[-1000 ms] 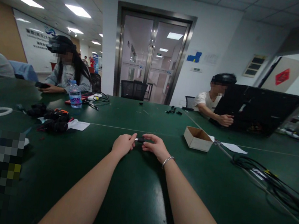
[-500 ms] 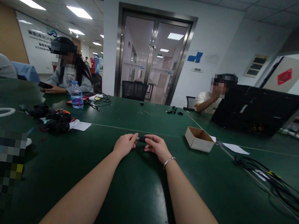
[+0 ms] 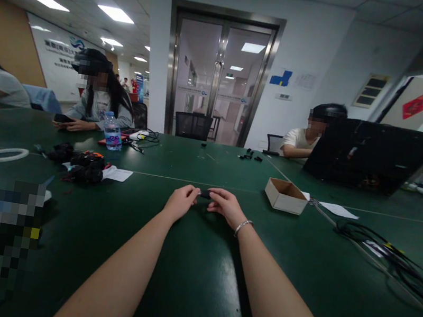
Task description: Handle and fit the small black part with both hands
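Between my two hands is a small black piece (image 3: 205, 194) with a pale, metal-looking end, too small to name surely. My left hand (image 3: 181, 202) pinches its pale left end between thumb and fingers. The fingertips of my right hand (image 3: 225, 206) are closed on the black right end. A silver bracelet (image 3: 242, 228) circles my right wrist. Both hands are just above the green tabletop (image 3: 195, 263). Fingers partly hide the piece.
An open cardboard box (image 3: 285, 198) stands right of my hands, with black cables (image 3: 399, 263) farther right. Tangled black items (image 3: 85, 166), a white ring (image 3: 4, 155) and a water bottle (image 3: 113, 132) are to the left. Several small black pieces (image 3: 250, 155) lie beyond.
My view has shifted slightly, while both hands keep hold of the small black piece. The person at the right has lowered a hand from the face.
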Motion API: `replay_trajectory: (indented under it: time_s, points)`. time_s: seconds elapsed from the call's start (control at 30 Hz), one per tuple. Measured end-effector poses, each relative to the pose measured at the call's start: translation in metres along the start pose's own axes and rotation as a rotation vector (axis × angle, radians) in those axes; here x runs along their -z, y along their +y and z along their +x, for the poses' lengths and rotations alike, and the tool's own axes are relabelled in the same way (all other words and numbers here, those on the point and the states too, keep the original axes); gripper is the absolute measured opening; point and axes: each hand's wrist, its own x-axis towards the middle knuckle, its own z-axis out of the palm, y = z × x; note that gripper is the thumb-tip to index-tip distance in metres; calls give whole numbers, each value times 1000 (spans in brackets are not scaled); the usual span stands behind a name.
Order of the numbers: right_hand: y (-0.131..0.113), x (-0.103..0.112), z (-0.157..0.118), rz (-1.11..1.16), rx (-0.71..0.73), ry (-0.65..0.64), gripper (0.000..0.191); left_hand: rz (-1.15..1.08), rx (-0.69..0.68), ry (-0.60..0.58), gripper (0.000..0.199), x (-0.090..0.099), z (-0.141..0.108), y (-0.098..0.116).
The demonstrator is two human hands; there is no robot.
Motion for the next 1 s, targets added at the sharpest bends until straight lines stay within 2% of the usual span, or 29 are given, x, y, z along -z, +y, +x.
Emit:
replay_trajectory:
  time_s: [0.3, 0.57, 0.73, 0.9, 1.0]
  points:
    - [0, 1, -1, 3, 9, -17, 15, -16, -27, -6, 41, -1, 2, -4]
    - [0, 0, 0, 20, -6, 7, 13, -152, -97, 30, 24, -7, 8, -13]
    - [0, 0, 0, 24, -9, -5, 11, -133, -154, 66, 16, -6, 5, -9]
    - [1, 1, 1, 21, -23, -6, 8, -109, -225, 83, 18, -2, 1, -2]
    - [2, 1, 1, 28, -26, -9, 8, -124, -217, 74, 18, -2, 1, 0]
